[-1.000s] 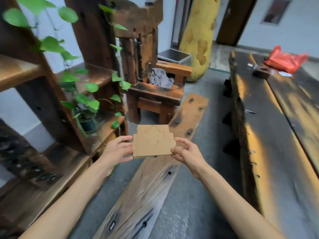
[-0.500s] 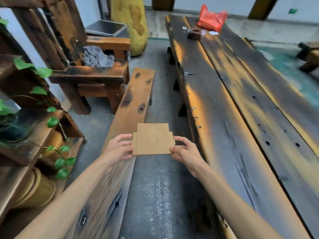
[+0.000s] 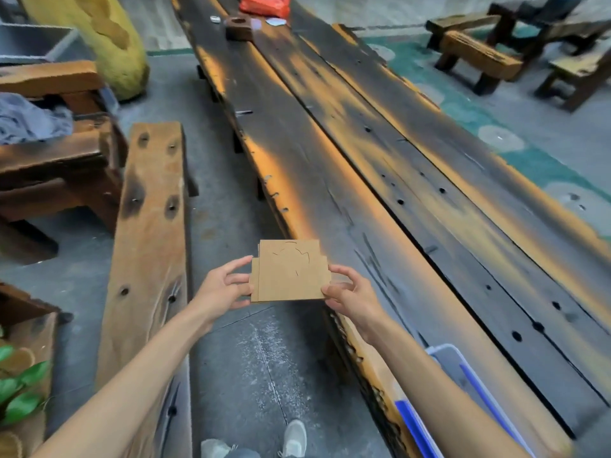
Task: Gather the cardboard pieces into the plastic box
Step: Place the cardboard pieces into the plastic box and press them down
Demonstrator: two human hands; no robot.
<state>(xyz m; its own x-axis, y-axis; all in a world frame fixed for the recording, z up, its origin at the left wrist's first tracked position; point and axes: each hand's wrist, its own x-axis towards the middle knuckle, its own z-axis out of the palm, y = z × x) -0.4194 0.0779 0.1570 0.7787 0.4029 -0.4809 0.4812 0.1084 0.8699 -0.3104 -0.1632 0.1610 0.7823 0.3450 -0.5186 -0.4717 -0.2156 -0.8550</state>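
I hold a thin stack of brown cardboard pieces (image 3: 289,272) flat in front of me, at the near left edge of the long dark table. My left hand (image 3: 222,287) grips the stack's left edge and my right hand (image 3: 349,292) grips its right edge. The top piece has curved cut lines in it. A clear plastic box with blue trim (image 3: 463,388) sits on the table at the lower right, partly hidden behind my right forearm.
The long dark wooden table (image 3: 413,193) runs away from me on the right. A wooden bench (image 3: 148,226) lies along its left, with grey floor between them. A red bag (image 3: 264,3) sits at the table's far end. Plant leaves (image 3: 20,391) show at lower left.
My view has swung right, from the shelf and chair to the long table. The plastic box has come into view. Both hands still hold the cardboard stack the same way.
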